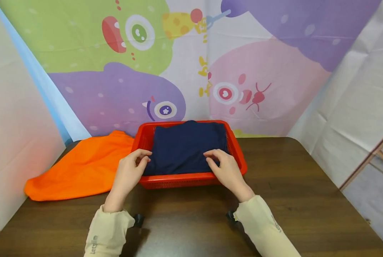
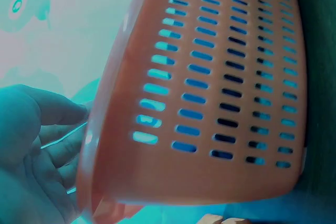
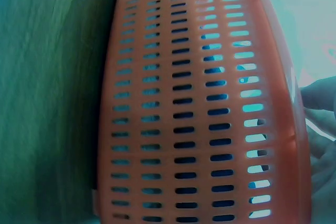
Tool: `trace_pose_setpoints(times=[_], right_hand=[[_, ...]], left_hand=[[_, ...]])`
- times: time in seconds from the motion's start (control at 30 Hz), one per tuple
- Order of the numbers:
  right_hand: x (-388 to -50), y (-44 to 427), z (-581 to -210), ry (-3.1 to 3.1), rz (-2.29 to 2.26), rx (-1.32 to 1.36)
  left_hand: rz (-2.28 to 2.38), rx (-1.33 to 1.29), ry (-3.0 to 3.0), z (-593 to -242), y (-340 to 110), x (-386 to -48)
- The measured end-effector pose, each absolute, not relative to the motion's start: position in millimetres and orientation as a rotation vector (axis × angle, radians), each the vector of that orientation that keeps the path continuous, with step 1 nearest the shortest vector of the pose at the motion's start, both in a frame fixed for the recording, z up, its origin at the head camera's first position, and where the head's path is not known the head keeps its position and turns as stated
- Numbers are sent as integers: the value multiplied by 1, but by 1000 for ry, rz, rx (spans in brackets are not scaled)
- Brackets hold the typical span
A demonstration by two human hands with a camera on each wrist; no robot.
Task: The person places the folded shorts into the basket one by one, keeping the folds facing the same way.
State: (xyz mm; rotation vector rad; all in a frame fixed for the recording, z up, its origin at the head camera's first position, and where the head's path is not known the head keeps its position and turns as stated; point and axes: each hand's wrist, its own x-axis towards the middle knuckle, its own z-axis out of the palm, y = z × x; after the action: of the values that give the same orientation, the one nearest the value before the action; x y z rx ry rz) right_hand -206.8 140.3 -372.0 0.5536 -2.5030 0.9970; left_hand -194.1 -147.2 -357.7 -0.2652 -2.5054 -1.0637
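Observation:
A navy cloth lies folded flat inside a red plastic basket. The left hand is over the basket's front left corner, fingers bent loosely at the cloth's left edge; the right hand is over the right part, its fingertips at the cloth. Neither hand visibly grips anything, and whether the fingertips touch the cloth cannot be told. In the left wrist view the left hand shows beyond the basket's rim; in the right wrist view part of the right hand shows past the slotted wall.
An orange cloth lies spread on the brown table, left of the basket and close against it. Behind the table hangs a sheet with cartoon animals, and pale sheets hang at both sides.

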Motion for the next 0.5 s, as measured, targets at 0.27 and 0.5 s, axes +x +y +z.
trace_pose_setpoints(times=[0.27,0.5], right_hand=[[-194,140,-379,-2438,1067,499],[-191,136,-377,-2424,1082,505]], left_hand=[[-1123,-145,-2421,-354,-157,-190],[-1164,0,-2398,-351,-170,-189]])
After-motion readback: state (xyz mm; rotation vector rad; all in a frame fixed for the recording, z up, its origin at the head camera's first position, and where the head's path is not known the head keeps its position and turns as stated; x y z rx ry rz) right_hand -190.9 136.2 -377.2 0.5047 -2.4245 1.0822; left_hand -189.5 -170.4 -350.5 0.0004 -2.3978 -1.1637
